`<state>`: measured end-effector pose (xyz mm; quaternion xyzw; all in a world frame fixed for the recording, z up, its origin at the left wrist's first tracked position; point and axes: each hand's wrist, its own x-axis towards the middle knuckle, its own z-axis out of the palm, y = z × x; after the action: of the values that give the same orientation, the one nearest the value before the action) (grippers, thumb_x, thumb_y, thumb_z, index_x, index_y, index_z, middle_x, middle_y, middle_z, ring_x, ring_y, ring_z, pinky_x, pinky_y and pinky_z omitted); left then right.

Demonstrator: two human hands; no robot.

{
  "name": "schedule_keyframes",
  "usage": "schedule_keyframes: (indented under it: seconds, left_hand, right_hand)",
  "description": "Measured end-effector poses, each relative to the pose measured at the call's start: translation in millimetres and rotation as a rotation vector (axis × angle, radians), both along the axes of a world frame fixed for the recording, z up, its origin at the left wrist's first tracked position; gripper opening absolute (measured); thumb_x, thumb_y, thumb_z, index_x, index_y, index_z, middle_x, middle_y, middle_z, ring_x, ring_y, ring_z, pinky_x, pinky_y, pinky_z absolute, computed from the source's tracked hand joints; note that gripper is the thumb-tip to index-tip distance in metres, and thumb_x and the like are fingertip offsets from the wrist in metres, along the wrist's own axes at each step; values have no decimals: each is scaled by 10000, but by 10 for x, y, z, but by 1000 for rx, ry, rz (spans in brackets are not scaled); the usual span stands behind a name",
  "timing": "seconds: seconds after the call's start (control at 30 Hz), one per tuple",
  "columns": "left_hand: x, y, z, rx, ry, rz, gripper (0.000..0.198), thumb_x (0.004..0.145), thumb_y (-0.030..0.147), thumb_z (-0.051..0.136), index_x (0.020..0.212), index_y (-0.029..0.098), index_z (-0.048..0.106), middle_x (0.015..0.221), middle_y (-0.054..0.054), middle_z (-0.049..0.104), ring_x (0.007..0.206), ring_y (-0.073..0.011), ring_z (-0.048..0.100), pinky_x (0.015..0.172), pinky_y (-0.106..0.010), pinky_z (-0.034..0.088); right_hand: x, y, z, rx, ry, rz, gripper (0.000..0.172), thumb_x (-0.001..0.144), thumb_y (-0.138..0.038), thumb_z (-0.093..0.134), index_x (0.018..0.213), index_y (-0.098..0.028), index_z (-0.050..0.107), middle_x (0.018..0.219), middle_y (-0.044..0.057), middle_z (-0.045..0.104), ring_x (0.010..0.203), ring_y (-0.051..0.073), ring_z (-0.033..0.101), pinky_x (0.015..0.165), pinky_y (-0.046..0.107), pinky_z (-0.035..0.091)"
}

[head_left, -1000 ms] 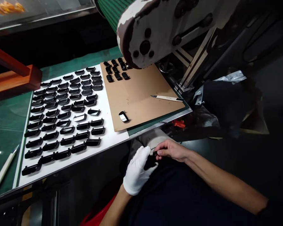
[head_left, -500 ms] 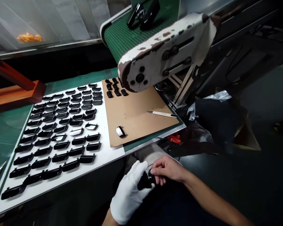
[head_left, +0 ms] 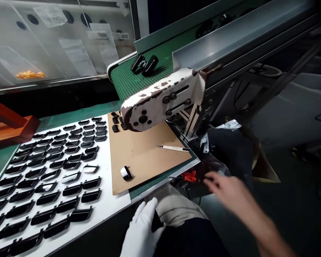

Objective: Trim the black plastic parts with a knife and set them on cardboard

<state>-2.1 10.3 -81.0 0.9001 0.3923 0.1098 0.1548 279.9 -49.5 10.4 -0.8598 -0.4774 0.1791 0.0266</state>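
Black part [head_left: 156, 222], just one, gripped between thumb and fingers of the white-gloved left hand [head_left: 141, 230] on the near side, mostly hidden by the glove. Bare right hand [head_left: 227, 191] farther right, blurred, fingers loosely bent; cannot tell whether holding anything. On cardboard [head_left: 149, 153]: one glossy piece [head_left: 126, 173] near, one knife [head_left: 173, 148] right, far-left cluster [head_left: 115, 127] partly hidden behind conveyor end [head_left: 155, 107]. On white board [head_left: 109, 196], left: dozens of black pieces [head_left: 48, 198], uncountable, some cut off.
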Motion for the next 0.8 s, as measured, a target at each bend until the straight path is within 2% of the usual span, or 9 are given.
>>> schedule_keyframes:
  seconds: [0.1, 0.2, 0.3, 0.4, 0.47, 0.57, 0.63, 0.7, 0.8]
  left_hand:
    - [-114, 74, 37, -46, -208, -13, 739, 743, 280, 707, 1389, 291, 348, 1244, -80, 640, 1113, -294, 622, 840, -375, 592]
    - [-114, 95, 194, -158, -403, -28, 738, 743, 337, 734, 1376, 335, 355, 1237, -37, 647, 1069, -240, 655, 868, -303, 579]
    - [-67, 91, 402, -320, -545, 19, 662, 745, 356, 745, 1331, 320, 439, 1246, -19, 641, 1074, -210, 653, 915, -267, 550]
    - [-49, 79, 551, -411, -606, 126, 652, 719, 338, 771, 1306, 255, 501, 1235, -36, 645, 1094, -212, 640, 976, -292, 516]
    - [-57, 63, 608, -435, -628, 177, 683, 692, 321, 794, 1307, 224, 514, 1230, -45, 647, 1097, -211, 635, 1002, -299, 497]
    - [-76, 29, 669, -463, -690, 213, 718, 669, 308, 811, 1315, 200, 517, 1241, -56, 639, 1115, -210, 623, 1018, -289, 480]
    - [-85, 6, 706, -489, -729, 231, 735, 671, 300, 809, 1330, 190, 505, 1246, -64, 634, 1124, -213, 617, 1019, -288, 478]
    - [-91, -13, 738, -516, -756, 244, 751, 676, 296, 805, 1347, 183, 486, 1248, -71, 631, 1121, -216, 618, 1013, -294, 484]
    - [-98, -31, 767, -540, -774, 258, 775, 677, 303, 804, 1364, 186, 466, 1225, -73, 640, 1083, -217, 638, 981, -301, 510]
  right_hand:
    - [791, 70, 111, 2, -230, -196, 459, 886, -374, 475, 1295, -182, 551, 858, 180, 725, 812, 398, 673, 618, 428, 455]
    - [1023, 271, 155, 17, -325, -167, 413, 842, -384, 545, 1188, -184, 648, 849, 213, 713, 760, 434, 666, 576, 442, 444]
    - [753, 666, 79, 110, -304, 61, 418, 891, -478, 452, 1154, -227, 656, 836, 138, 723, 807, 357, 675, 658, 422, 472]
    - [363, 1144, -137, 200, -182, 391, 446, 872, -497, 520, 1233, -242, 581, 1064, 56, 699, 1052, 236, 608, 880, 317, 449]
    - [185, 1422, -327, 230, -123, 529, 473, 849, -433, 593, 1261, -206, 544, 1186, 63, 642, 1136, 216, 545, 962, 313, 406]
    - [89, 1695, -567, 250, -85, 590, 360, 868, -319, 587, 1190, -160, 566, 1129, 81, 639, 1067, 215, 563, 927, 389, 432]
    - [92, 1764, -644, 256, -73, 591, 239, 882, -277, 562, 1082, -156, 610, 1018, 59, 652, 974, 199, 591, 859, 394, 463]
    - [96, 1748, -644, 269, -69, 584, 173, 880, -252, 545, 984, -152, 640, 940, 60, 649, 897, 196, 605, 805, 374, 475]
    - [47, 1592, -526, 319, -56, 589, 206, 889, -228, 472, 972, -153, 646, 985, 106, 649, 894, 227, 612, 787, 365, 470]
